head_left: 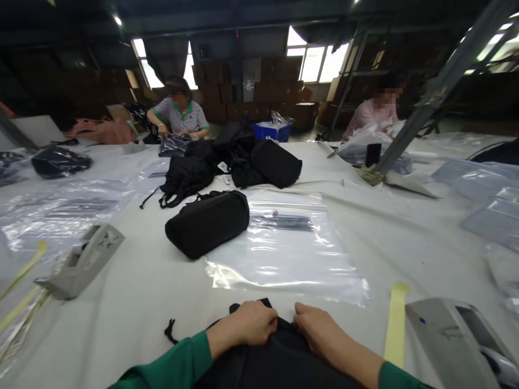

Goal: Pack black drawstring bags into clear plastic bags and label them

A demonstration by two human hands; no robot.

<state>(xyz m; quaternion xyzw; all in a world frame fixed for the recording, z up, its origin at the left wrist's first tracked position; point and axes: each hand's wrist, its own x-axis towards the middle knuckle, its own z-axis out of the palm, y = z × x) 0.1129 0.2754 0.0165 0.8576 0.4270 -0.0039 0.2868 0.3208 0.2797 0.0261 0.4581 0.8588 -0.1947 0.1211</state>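
Note:
A black fabric bag (279, 359) lies at the near edge of the white table (154, 292), right in front of me. My left hand (251, 323) rests on its top edge with fingers curled into the fabric. My right hand (320, 330) grips the same edge just beside it, fingers bent down. Both sleeves are green. A clear plastic bag (284, 254) lies flat just beyond my hands. A packed black bag (207, 221) sits on its left corner.
A grey tape dispenser (81, 262) stands at the left, another (454, 340) at the near right, with a yellow tape strip (395, 324) beside it. Several black bags (243, 159) are piled mid-table. Two people sit across the table. Plastic bags (486, 210) lie at the right.

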